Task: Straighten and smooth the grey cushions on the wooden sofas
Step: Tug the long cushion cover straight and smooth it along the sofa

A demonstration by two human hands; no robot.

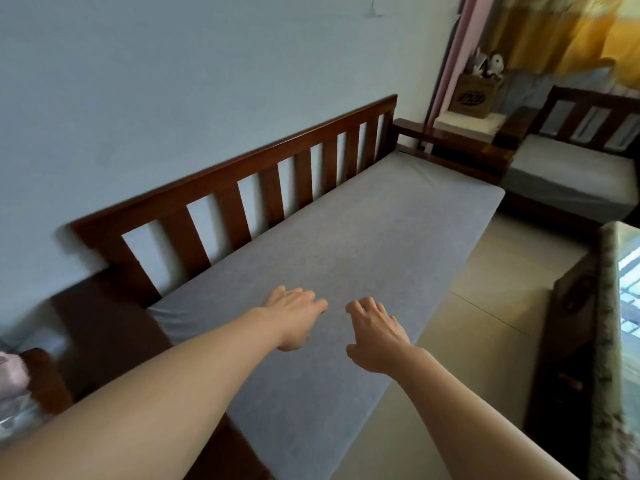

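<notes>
cushion point(346, 220): grey, flat, matte | sofa point(221, 188): dark slatted wood

Free room and obstacles around the cushion point(346, 230): top surface open along its length; slatted backrest point(242, 181) bounds the wall side; armrest point(450, 140) closes the far end; floor point(485, 282) open along the front edge; table point(568, 306) beyond.
</notes>
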